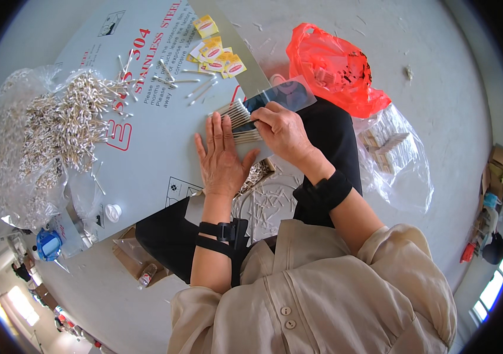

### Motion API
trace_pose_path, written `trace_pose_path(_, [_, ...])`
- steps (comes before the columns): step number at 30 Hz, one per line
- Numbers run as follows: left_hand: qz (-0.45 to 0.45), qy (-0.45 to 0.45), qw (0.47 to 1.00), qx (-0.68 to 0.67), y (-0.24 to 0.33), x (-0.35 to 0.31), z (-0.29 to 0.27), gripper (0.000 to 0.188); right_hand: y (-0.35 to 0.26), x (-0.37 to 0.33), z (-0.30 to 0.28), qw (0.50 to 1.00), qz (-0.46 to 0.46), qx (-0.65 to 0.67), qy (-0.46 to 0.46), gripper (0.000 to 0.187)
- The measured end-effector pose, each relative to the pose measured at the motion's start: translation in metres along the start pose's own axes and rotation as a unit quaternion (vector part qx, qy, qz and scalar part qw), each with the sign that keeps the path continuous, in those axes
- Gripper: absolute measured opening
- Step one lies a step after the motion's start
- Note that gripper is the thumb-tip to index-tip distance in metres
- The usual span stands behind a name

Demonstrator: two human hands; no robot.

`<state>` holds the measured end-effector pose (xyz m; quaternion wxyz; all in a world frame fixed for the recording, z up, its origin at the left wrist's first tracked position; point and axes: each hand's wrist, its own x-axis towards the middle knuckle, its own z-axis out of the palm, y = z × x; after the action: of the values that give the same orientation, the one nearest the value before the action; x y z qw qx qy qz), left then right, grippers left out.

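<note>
A neat row of cotton swabs [239, 112] lies side by side at the table's edge in front of me. My left hand [223, 154] rests flat on their left ends, fingers stretched out and the thumb toward the row. At their right ends my right hand [284, 131] is closed, thumb and fingers pressed together. What it pinches is hidden by the fingers. A clear plastic sleeve [301, 94] sticks out beyond that hand over my right thigh. Loose cotton swabs [203, 88] lie scattered farther up the table.
A big clear bag [3, 141] spills a heap of cotton swabs on the table [145, 135] at left. Yellow-and-white cards [213, 53] lie at its far edge. A red plastic bag [328, 65] and a clear bag of packs [390, 147] are at right. Swabs litter the floor.
</note>
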<state>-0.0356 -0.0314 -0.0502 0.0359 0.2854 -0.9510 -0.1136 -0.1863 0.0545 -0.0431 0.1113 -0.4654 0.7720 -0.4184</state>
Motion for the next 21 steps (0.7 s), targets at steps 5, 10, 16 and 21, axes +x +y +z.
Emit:
trace_pose_path(5, [-0.002,-0.002,1.000,0.000,-0.0001,0.0003,0.0000,0.093,0.0021,0.0042,0.0043,1.000,-0.006,-0.017,0.004,0.007])
trace_pose_path(10, [-0.003,-0.002,1.000,-0.018,0.0001,0.0000,-0.0012,0.093,0.0034,0.0038,0.0073,0.999,-0.009,-0.031,0.008,0.007])
trace_pose_path(16, [-0.002,0.005,1.000,-0.031,0.0006,0.0003,-0.0019,0.093,0.0069,0.0019,0.0063,0.998,-0.038,-0.040,-0.029,0.008])
trace_pose_path(21, [-0.004,0.007,1.000,-0.028,0.0001,-0.0002,-0.0012,0.093,-0.0014,0.0068,0.0050,0.999,-0.010,-0.041,0.005,0.011])
